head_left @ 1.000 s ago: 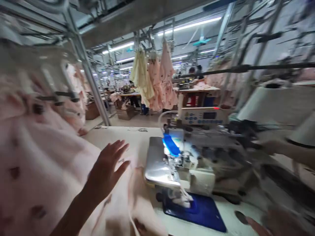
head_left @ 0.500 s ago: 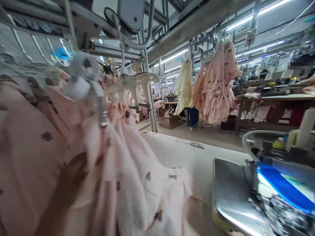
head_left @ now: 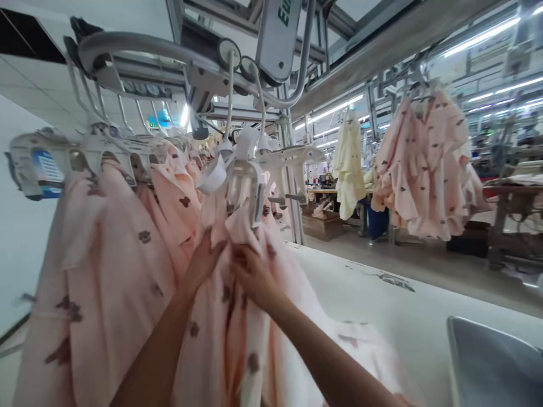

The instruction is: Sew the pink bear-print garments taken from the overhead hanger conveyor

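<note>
Pink printed garments (head_left: 131,249) hang in a row from white clip hangers (head_left: 95,150) on the left. At the middle, my left hand (head_left: 202,261) grips a pink garment (head_left: 212,322) near its top edge, thumb toward me and the other fingers partly hidden by cloth. Close beside it, my right hand (head_left: 253,276) pinches the same cloth just below the clip of a white hanger (head_left: 244,183). Folds of the fabric hang down between my forearms, slightly blurred. More pink cloth (head_left: 365,345) spreads over the white table at the right.
Overhead runs a curved metal rail (head_left: 148,45) with hanger hooks. The white table (head_left: 360,282) stretches to the right, with a grey metal machine plate (head_left: 492,362) near its front. Beyond hang a pale yellow garment (head_left: 349,164) and pink bundles (head_left: 424,164). A metal post (head_left: 296,215) stands behind.
The view has swung left and the sewing machine has mostly left the frame. Earlier one blurred hand was among the garments; now both hands are up at the cloth below the hanger clip.
</note>
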A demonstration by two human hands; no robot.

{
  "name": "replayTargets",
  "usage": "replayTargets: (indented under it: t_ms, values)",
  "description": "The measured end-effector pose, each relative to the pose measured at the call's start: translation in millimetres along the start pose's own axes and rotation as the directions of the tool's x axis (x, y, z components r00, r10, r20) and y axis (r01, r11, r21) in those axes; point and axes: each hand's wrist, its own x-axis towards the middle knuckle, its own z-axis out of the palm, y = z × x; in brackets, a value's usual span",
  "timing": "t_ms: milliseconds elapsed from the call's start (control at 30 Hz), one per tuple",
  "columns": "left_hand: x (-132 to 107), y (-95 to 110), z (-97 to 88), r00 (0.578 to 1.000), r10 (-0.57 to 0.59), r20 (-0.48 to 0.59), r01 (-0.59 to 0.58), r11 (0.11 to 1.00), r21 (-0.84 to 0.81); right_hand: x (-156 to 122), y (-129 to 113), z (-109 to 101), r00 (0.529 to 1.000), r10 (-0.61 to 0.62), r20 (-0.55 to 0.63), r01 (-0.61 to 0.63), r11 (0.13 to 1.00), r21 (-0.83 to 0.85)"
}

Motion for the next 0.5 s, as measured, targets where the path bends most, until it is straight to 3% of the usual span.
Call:
replayTargets:
  t_ms: [100, 167, 267, 400, 500]
  values:
    - [1.8, -8.5, -29.3, 0.998, -0.037, 0.057, 0.04, 0.997, -0.059, 10.5, 29.6, -3.6, 0.991, 0.076, -0.113, -0.084, 0.994, -0.065]
    - [3.2, -6.3, -44.1, 0.993, -0.066, 0.103, 0.079, 0.989, -0.125, 11.0, 34.7, 1.2, 0.992, 0.099, -0.079, -0.103, 0.993, -0.054]
    - [4.6, 2.8, -57.4, 0.985, -0.083, 0.15, 0.115, 0.969, -0.219, 7.0, 22.9, 22.3, 0.994, 0.113, 0.002, -0.113, 0.994, 0.001]
    - [6.7, 9.3, -71.7, 0.998, -0.039, -0.052, 0.025, 0.966, -0.257, -2.9, 9.3, 46.8, 0.986, 0.167, -0.021, -0.166, 0.986, 0.022]
    - [10.2, 7.5, -84.7, 0.977, 0.015, -0.215, -0.064, 0.973, -0.222, -7.0, 8.1, 50.8, 0.98, 0.195, -0.041, -0.191, 0.978, 0.079]
